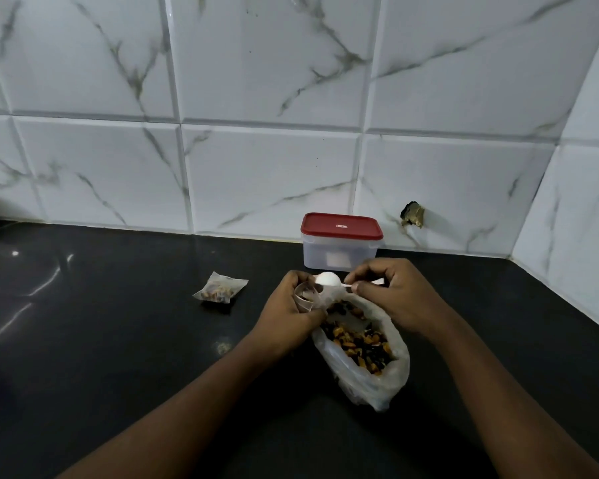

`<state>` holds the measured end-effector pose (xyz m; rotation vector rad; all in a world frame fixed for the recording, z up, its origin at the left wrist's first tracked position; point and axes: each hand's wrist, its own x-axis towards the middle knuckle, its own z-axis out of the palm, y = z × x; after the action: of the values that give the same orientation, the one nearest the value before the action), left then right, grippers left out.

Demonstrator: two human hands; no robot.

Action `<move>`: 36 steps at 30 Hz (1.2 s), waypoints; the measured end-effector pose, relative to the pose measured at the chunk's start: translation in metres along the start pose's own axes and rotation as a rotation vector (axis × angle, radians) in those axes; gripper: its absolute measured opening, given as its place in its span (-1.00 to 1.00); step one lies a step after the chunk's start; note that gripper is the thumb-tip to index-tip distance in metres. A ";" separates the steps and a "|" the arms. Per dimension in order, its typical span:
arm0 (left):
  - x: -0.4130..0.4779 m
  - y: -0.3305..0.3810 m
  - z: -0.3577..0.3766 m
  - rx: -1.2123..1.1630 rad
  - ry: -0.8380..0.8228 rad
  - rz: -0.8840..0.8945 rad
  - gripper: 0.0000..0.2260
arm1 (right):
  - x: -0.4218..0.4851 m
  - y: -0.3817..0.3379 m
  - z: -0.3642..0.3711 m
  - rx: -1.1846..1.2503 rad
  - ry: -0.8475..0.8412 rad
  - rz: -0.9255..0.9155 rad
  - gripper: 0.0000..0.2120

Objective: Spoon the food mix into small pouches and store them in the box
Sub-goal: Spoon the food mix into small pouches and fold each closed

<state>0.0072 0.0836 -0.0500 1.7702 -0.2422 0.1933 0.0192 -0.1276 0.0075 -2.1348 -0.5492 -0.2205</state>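
On the black counter (118, 340) in front of me lies a clear plastic bag (374, 385), its mouth open toward the wall, with the food mix (360, 344) of orange and dark pieces showing inside. Both my hands are just above the far end of that bag. My left hand (287, 312) has its fingers curled round a small pouch (305, 297), holding its mouth open and turned up toward the right. My right hand (398, 292) pinches the thin handle of a white plastic spoon (327, 279) between thumb and forefinger, with the other fingers curled in behind. The spoon's bowl is turned over with its rounded back facing up, right at the mouth of the small pouch and touching or nearly touching its rim; I cannot tell whether any mix is in the bowl. To the left of my hands, apart from them, a filled pouch (220, 288) lies flat on the counter with mix showing through its thin sides. Beyond my hands the box (339, 252) stands against the tiled wall (256, 167), its sides translucent and its red lid (341, 226) on. A few crumbs (223, 347) lie on the counter near my left wrist.
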 end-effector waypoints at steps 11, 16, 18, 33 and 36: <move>-0.004 0.006 0.000 0.013 -0.010 0.018 -0.65 | 0.004 0.014 0.007 -0.467 -0.267 0.081 -0.76; -0.004 0.006 0.000 0.016 -0.015 0.001 -0.64 | 0.003 0.011 -0.002 -0.251 -0.272 0.194 -0.87; -0.003 0.006 -0.001 0.013 -0.015 -0.004 -0.64 | 0.003 0.013 -0.001 -0.138 -0.246 0.245 -0.87; -0.004 0.005 0.000 0.003 -0.006 0.017 -0.67 | 0.008 0.025 -0.013 0.584 -0.135 0.451 -0.85; -0.003 0.004 0.000 -0.008 -0.016 0.002 -0.62 | 0.005 0.013 -0.009 0.636 -0.078 0.308 -0.86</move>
<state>0.0034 0.0833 -0.0473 1.7640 -0.2555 0.1794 0.0300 -0.1397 0.0051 -1.5774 -0.2736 0.1917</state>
